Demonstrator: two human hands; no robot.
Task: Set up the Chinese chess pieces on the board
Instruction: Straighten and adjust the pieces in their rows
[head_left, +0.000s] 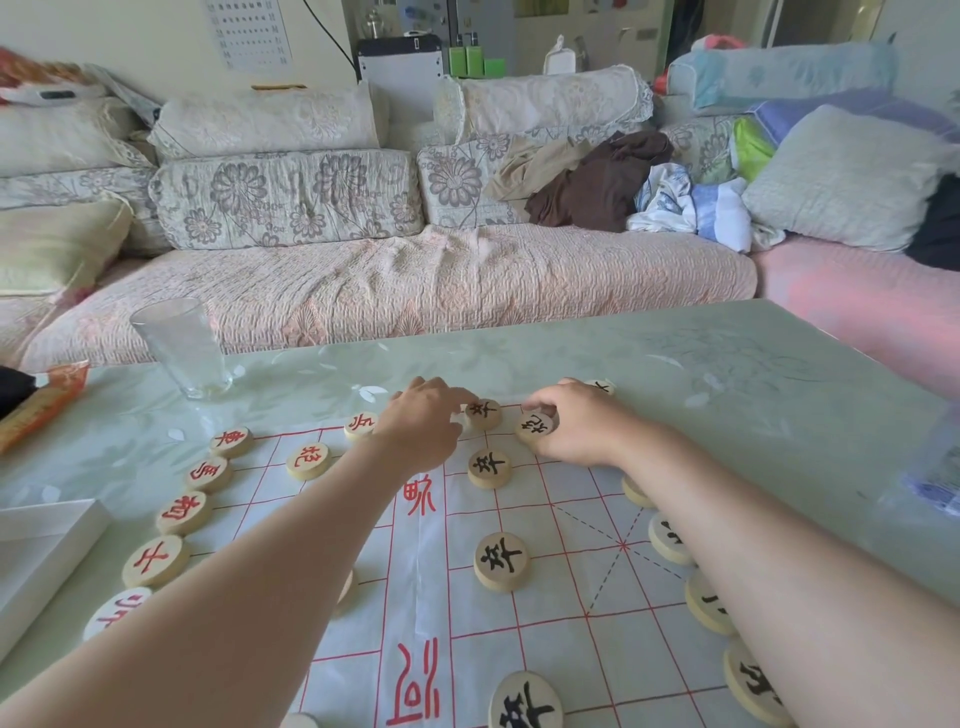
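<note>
A pale green table (727, 364) carries a white paper board (545, 597) with red lines at centre, an empty glass (182, 348) at ten o'clock, a white box (36, 551) at nine, and an orange packet (36, 410) beyond it.

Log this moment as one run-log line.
phase: placing pieces | left hand: at black-marked piece, far board edge | right hand: fingers on black-marked piece | red-marked pieces: lined along left edge | board: part filled
</note>
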